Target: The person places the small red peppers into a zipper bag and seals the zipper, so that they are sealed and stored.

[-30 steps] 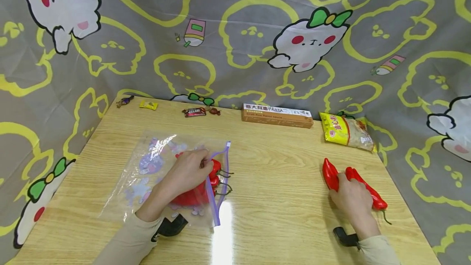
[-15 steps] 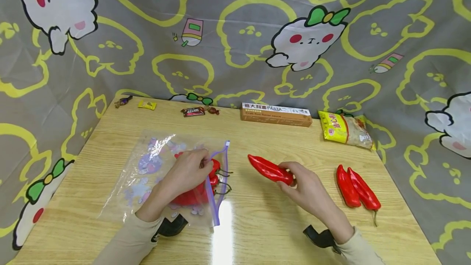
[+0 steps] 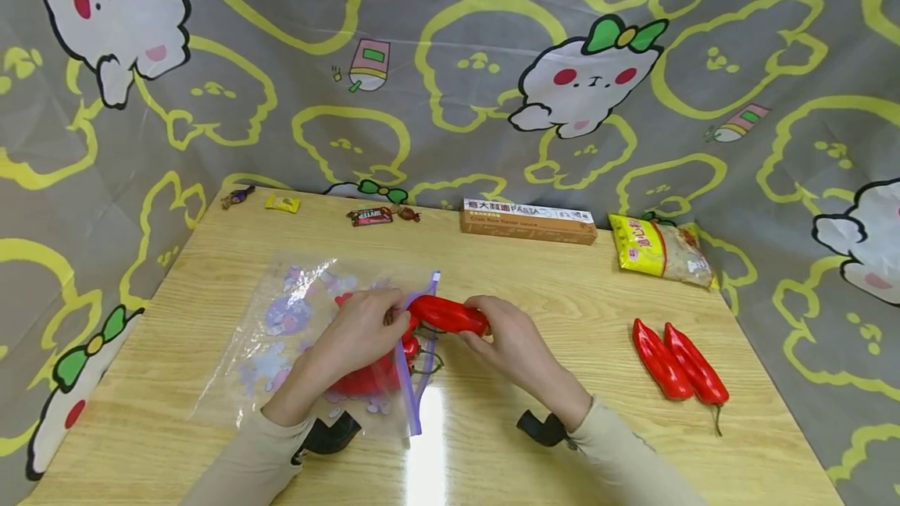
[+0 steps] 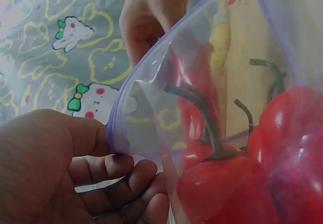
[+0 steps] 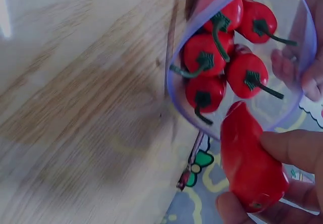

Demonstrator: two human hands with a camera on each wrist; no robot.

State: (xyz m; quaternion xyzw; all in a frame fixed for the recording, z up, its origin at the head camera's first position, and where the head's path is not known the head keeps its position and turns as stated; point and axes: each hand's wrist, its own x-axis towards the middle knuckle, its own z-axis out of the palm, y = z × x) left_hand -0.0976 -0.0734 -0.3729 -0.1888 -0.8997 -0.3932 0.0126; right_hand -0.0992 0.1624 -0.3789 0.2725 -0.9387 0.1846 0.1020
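A clear zip bag (image 3: 287, 315) with purple edging lies on the left of the table, its mouth facing right. My left hand (image 3: 366, 326) pinches the mouth's rim between thumb and index finger, as the left wrist view shows. Inside, several red peppers (image 5: 247, 75) have their green stems toward the opening. My right hand (image 3: 513, 346) grips another red pepper (image 3: 450, 315) by its blunt end, where no stem shows. Its pointed tip is at the bag's mouth; whether it touches the peppers inside I cannot tell.
Two red peppers (image 3: 662, 361) lie side by side at the right. Along the back edge are several wrapped candies (image 3: 370, 216), a pasta box (image 3: 529, 222) and a yellow food packet (image 3: 661, 250). Patterned cloth (image 3: 478, 100) walls the table's back and sides.
My right hand has picked one pepper off the group at the right and carried it left to the bag's mouth. The left hand stays on the bag's rim.
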